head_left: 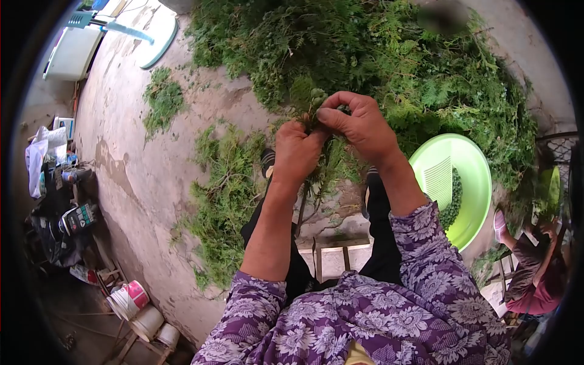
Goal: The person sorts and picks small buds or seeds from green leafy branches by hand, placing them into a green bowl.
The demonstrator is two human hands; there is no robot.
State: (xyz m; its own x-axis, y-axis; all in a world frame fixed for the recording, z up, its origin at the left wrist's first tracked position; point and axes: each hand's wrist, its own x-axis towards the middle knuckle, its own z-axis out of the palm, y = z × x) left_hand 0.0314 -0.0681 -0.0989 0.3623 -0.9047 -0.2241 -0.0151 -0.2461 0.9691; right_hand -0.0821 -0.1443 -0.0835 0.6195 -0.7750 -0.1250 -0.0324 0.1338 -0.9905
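My left hand is closed around an evergreen sprig with flat, scaly leaves, and its stems hang below the fist. Close against it, my right hand has thumb and forefinger pinched at the sprig, beside small round green cones. Something dark green shows inside the curled right fingers, mostly hidden by them. To the right of my right forearm is a light green basin. It has a slotted panel, and a heap of small green cones lies inside.
A large pile of cut evergreen branches covers the floor ahead. A smaller heap lies left of my legs. Buckets and a black bag stand along the left. Another person sits at the far right.
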